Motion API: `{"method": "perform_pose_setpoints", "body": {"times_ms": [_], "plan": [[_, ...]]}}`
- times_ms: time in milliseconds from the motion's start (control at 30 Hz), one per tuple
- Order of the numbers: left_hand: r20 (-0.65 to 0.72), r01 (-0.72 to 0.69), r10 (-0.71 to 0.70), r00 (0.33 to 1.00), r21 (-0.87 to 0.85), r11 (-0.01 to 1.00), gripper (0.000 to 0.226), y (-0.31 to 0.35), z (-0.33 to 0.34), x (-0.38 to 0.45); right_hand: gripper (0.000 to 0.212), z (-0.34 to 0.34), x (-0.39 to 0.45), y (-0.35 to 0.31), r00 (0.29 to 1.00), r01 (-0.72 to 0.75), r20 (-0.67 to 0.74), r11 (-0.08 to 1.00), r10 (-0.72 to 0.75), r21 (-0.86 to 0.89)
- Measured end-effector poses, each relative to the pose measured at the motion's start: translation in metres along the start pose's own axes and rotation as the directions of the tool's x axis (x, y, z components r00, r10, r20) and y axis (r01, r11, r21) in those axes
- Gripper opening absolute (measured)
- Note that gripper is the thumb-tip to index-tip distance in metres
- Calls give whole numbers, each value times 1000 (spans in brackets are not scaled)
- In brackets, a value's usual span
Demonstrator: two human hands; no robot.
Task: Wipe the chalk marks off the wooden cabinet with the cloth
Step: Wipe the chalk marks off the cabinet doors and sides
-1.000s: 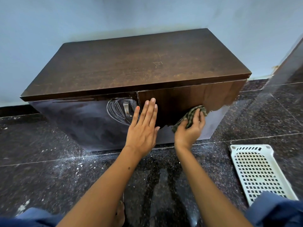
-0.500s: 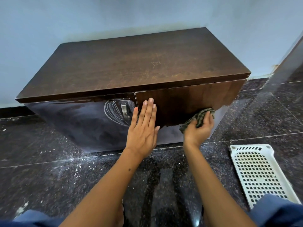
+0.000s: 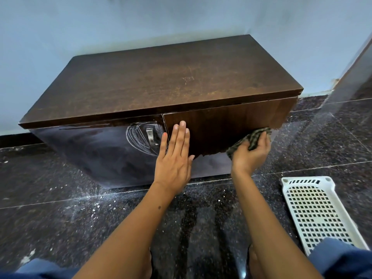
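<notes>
A low dark wooden cabinet [image 3: 161, 85] stands against the wall with two front doors. White chalk marks [image 3: 138, 137] curl around the metal handle [image 3: 150, 135] on the left door. My left hand [image 3: 174, 158] lies flat with fingers spread on the right door, near the seam between the doors. My right hand [image 3: 250, 154] presses a green checked cloth [image 3: 253, 137] against the right part of the right door.
A white perforated plastic tray [image 3: 316, 210] lies on the dark speckled stone floor [image 3: 60, 208] at the right. A dark panel [image 3: 354, 71] leans in at the far right edge. My blue-clad knees show at the bottom corners.
My right hand with the cloth has slid to the right along the right door. My left hand has stayed flat on the door.
</notes>
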State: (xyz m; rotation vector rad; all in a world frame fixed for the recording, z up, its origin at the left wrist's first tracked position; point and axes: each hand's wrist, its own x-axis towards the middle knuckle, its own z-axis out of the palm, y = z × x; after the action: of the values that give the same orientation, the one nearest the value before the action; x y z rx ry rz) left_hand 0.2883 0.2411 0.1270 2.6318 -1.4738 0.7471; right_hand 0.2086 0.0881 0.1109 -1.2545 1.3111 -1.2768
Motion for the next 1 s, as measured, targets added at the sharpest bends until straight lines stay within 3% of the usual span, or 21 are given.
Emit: {"method": "perform_pose_setpoints", "body": {"times_ms": [167, 333, 500, 700, 867, 1000], "plan": [[5, 45, -45, 999, -25, 999, 63, 7, 0, 0, 54, 2, -10, -5, 989, 150, -2, 988, -150, 32], [13, 60, -60, 998, -16, 998, 63, 8, 1, 1, 55, -3, 10, 0, 998, -65, -2, 998, 65, 5], [28, 86, -85, 996, -30, 996, 64, 12, 0, 1, 55, 1, -7, -3, 990, 138, 8, 990, -139, 16], [19, 76, -76, 997, -13, 997, 63, 10, 1, 0, 55, -7, 18, 5, 993, -112, -24, 994, 112, 12], [23, 108, -107, 994, -39, 993, 63, 15, 3, 2, 55, -2, 5, 0, 988, 153, 3, 988, -153, -26], [-1, 113, -113, 994, -49, 992, 63, 15, 6, 1, 56, -3, 8, 10, 999, -32, 11, 999, 32, 8]]}}
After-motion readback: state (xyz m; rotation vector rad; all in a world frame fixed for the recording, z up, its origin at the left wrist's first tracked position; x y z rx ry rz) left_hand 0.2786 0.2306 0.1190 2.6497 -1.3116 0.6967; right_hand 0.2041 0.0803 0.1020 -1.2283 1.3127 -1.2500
